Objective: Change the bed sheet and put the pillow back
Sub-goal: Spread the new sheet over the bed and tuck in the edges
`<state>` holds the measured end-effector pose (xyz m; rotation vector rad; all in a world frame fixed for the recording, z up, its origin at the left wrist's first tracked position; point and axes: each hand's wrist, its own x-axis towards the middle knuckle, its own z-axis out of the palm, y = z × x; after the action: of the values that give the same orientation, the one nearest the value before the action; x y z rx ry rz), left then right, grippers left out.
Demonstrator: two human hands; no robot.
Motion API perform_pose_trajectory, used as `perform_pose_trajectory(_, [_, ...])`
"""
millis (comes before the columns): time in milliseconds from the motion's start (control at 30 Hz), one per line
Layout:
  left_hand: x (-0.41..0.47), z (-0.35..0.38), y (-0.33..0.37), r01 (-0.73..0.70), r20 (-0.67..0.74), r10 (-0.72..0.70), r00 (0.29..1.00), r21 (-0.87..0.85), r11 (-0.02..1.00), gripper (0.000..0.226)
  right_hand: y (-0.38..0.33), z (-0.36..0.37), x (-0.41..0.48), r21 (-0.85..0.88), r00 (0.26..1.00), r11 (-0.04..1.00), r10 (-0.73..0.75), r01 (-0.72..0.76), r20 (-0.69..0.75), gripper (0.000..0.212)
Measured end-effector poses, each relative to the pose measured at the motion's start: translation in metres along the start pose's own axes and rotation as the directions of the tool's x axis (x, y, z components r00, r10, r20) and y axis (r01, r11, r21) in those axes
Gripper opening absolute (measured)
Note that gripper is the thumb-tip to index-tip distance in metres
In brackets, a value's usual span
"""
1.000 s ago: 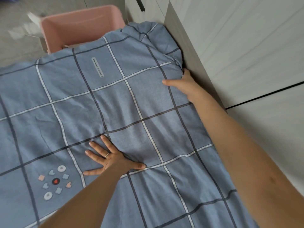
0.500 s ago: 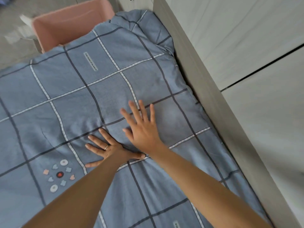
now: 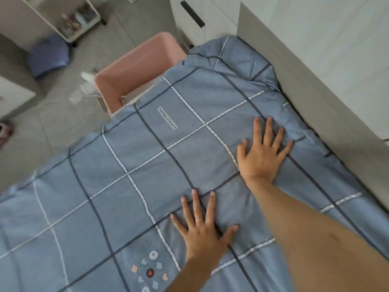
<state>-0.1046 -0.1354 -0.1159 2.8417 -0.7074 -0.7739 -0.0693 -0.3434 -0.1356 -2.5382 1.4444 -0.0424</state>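
The blue checked bed sheet (image 3: 130, 157) lies spread over the bed. Both hands rest flat on it, fingers straight and apart, gripping nothing: the left hand (image 3: 202, 232) nearer the person, the right hand (image 3: 261, 157) farther on, close to the grey side panel (image 3: 305, 85).

Risks, as judged:
- The far corner (image 3: 231, 60) is bunched and creased against the panel. Strokes towards it would likely pile more cloth there, not flatten it.
- The panel sits tight against the bed, so tucking that edge looks awkward.
- The far edge of the sheet touches the pink bin (image 3: 126, 81), where it may snag or drape in.

No pillow shows on the bed. A blue soft bundle (image 3: 49, 55) lies on the floor, well apart; whether it is the pillow cannot be told. A shelf cart (image 3: 69, 20) stands beyond it, and a white cabinet (image 3: 210, 9) behind the bin.
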Motion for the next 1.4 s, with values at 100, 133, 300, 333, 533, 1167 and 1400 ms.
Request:
perform_pose_trajectory(100, [0.080,-0.041,-0.031,-0.156,-0.114,0.167,0.979,0.099,0.983,0.070,-0.001,0.002,0.003,-0.002,0.999,1.000,0.000,0.000,-0.045,0.065])
perform_pose_trajectory(133, [0.114,-0.055,-0.034,-0.126,-0.137,0.143,0.980,0.123,0.984,0.071,0.001,0.003,0.004,-0.015,0.999,1.000,-0.004,0.003,-0.052,0.065])
perform_pose_trajectory(300, [0.248,-0.114,0.002,-0.038,-0.191,0.071,0.979,0.172,0.984,0.074,0.000,0.001,0.007,-0.049,0.999,0.999,0.016,-0.018,-0.046,0.066])
perform_pose_trajectory(333, [0.265,-0.121,0.017,-0.011,-0.197,0.039,0.980,0.144,0.990,0.074,-0.001,0.000,0.007,-0.053,0.998,0.998,0.020,-0.023,-0.053,0.066])
perform_pose_trajectory(533, [0.341,-0.177,0.103,-0.121,-0.257,0.049,0.965,-0.274,0.954,0.077,-0.001,-0.003,0.008,-0.074,0.999,0.997,0.017,-0.020,-0.048,0.069])
perform_pose_trajectory(1167, [0.377,-0.226,0.136,-0.350,-0.241,0.327,0.914,-0.056,0.935,0.013,-0.003,-0.005,0.010,-0.053,0.999,0.998,0.033,-0.034,-0.016,0.071])
perform_pose_trajectory(1400, [0.376,-0.201,0.151,-0.281,-0.391,0.119,0.913,-0.391,0.876,0.011,-0.002,-0.005,0.009,-0.049,1.000,0.999,0.020,-0.021,-0.021,0.069])
